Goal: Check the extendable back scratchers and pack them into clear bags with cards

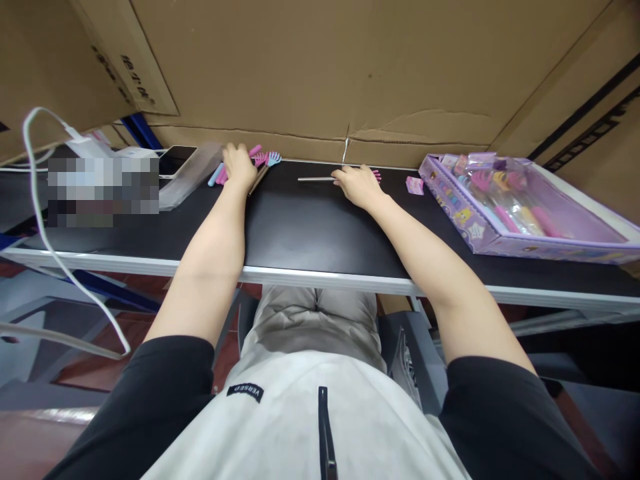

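At the back left of the desk, my left hand (239,167) curls over a small pile of toy-like back scratchers with pink and blue handles. A blue claw head (273,159) and a pink claw head (260,159) stick out to its right. Beside the wrist lies a thin metal rod (258,180). My right hand (359,185) is closed over another back scratcher, lying crosswise on the desk. Its metal rod (316,179) shows to the left of the fingers and its pink claw head (377,176) to the right. The fingertips of both hands are partly hidden.
On the right stands a purple display box (475,230) holding several wrapped back scratchers. A small pink packet (415,185) lies left of it. Clear plastic bags (187,183), a phone (178,161) and a white cable (37,200) are at left. Cardboard (310,73) walls the back.
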A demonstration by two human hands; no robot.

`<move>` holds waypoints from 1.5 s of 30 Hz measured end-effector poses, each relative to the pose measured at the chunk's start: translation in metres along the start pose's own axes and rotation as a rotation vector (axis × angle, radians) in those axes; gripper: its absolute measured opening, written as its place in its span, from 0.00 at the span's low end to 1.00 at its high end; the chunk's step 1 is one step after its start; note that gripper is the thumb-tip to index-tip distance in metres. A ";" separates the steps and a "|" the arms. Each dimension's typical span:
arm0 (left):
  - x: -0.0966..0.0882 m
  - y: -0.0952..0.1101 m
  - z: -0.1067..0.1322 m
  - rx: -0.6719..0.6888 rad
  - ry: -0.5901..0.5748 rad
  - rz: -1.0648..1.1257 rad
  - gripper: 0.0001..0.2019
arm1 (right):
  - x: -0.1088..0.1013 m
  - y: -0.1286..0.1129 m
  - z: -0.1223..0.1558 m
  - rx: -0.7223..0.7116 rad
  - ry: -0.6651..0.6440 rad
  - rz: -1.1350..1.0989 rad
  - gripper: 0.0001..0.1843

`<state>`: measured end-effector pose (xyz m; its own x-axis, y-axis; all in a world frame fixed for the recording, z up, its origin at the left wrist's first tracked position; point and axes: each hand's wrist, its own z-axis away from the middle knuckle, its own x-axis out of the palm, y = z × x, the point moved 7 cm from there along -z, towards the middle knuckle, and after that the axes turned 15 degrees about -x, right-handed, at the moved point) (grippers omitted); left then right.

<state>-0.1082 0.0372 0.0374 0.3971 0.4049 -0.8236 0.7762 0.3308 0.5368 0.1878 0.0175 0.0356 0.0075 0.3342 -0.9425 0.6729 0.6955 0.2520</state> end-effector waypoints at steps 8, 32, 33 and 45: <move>0.058 0.063 0.021 0.401 -0.307 0.020 0.21 | 0.013 0.026 -0.002 0.046 0.108 -0.044 0.24; 0.063 0.049 0.007 0.378 -0.346 0.174 0.10 | 0.021 0.042 0.002 0.002 0.129 -0.131 0.24; 0.062 0.050 0.007 0.388 -0.358 0.200 0.10 | 0.022 0.044 0.003 0.010 0.123 -0.139 0.24; 0.038 0.065 0.019 0.419 -0.368 0.308 0.09 | -0.006 0.037 0.014 -0.029 0.163 -0.178 0.25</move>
<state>-0.0336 0.0576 0.0372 0.7174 0.0839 -0.6915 0.6953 -0.1463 0.7036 0.2229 0.0328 0.0477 -0.2306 0.3013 -0.9252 0.6316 0.7697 0.0932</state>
